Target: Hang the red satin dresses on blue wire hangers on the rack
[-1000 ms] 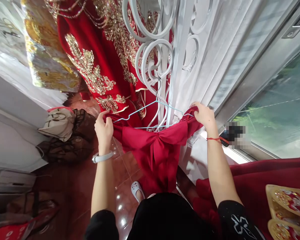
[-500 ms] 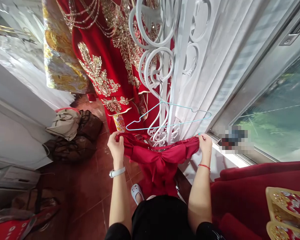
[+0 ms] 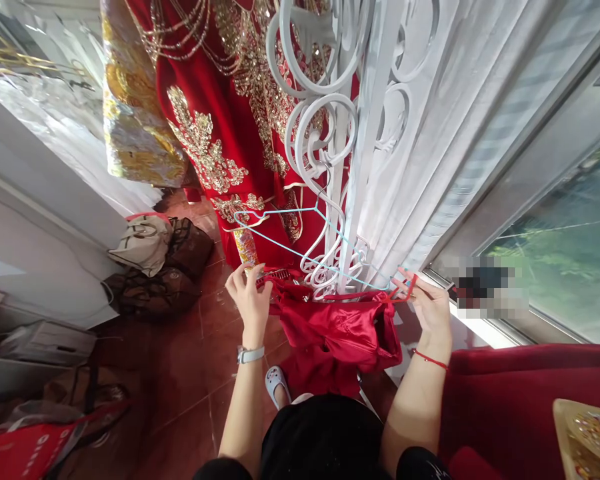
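Observation:
A red satin dress [image 3: 340, 330] hangs bunched between my two hands, its skirt dropping toward the floor. My left hand [image 3: 249, 300], with a pale wristwatch, pinches the dress's top edge at the left. At the other side my right hand [image 3: 427, 303] has its fingers in a thin red strap loop [image 3: 403, 291] of the dress and pulls it outward. That loop is beside the lower right end of a light blue wire hanger [image 3: 285, 243]. The hanger is hooked on a white scrollwork rack [image 3: 327, 100] and tilts down to the right.
Red gowns with gold embroidery [image 3: 205, 147] hang behind the rack. Dark bags and a cream bag [image 3: 143, 243] stand on the tiled floor at left. A glass door [image 3: 555, 220] and white curtain are at right, above a red cloth-covered surface [image 3: 520, 400] with gold ornaments.
My right hand has moved right and drawn out a strap loop to the hanger's end. The hanger has swung from level to tilted. The dress's right side has dropped.

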Demonstrator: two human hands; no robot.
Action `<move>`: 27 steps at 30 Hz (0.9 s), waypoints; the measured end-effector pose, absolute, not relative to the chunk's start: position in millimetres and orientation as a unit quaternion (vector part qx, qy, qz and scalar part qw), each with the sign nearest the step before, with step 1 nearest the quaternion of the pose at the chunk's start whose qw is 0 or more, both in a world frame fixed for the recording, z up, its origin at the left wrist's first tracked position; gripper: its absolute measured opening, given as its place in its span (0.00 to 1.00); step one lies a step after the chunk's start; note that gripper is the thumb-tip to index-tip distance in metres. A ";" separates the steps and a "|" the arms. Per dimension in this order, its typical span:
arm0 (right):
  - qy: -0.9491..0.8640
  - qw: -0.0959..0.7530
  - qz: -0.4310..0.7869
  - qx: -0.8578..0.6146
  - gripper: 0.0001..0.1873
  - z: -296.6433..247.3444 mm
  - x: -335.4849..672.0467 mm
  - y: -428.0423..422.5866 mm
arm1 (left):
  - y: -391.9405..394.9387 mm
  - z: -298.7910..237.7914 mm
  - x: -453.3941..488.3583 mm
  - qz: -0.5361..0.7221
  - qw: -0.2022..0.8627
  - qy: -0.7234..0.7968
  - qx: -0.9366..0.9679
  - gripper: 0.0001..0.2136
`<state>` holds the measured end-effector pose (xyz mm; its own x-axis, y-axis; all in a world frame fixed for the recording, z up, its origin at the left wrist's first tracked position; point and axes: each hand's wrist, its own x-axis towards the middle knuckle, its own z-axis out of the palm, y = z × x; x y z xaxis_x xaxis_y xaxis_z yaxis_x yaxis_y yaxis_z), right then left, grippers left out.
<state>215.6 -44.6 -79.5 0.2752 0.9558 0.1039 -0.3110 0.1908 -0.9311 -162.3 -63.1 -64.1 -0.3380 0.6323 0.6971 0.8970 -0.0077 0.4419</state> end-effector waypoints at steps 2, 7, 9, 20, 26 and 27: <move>-0.409 0.667 0.450 -0.431 0.17 -69.6 214.0 -50.7 | -57.5 -57.5 -141.1 -0.404 0.145 -0.635 -0.643 0.19; -0.459 0.655 0.404 -0.444 0.19 -47.1 196.8 -53.9 | -35.0 -50.4 -78.7 -0.233 0.108 -0.474 -0.842 0.29; -0.470 0.647 0.378 -0.466 0.19 -39.8 188.2 -54.1 | -29.0 -52.5 -64.0 -0.208 0.099 -0.458 -0.859 0.30; -0.536 0.613 0.242 -0.528 0.13 -2.6 126.7 -35.9 | -64.2 -65.4 -92.5 -0.358 -0.004 -0.521 -0.775 0.19; -0.592 0.567 0.228 -0.525 0.09 8.5 125.2 -34.3 | -82.4 -82.3 -135.0 -0.358 -0.228 -0.603 -0.676 0.10; -0.593 0.565 0.219 -0.530 0.09 10.4 125.6 -35.6 | -83.6 -86.7 -142.1 -0.359 -0.257 -0.617 -0.651 0.10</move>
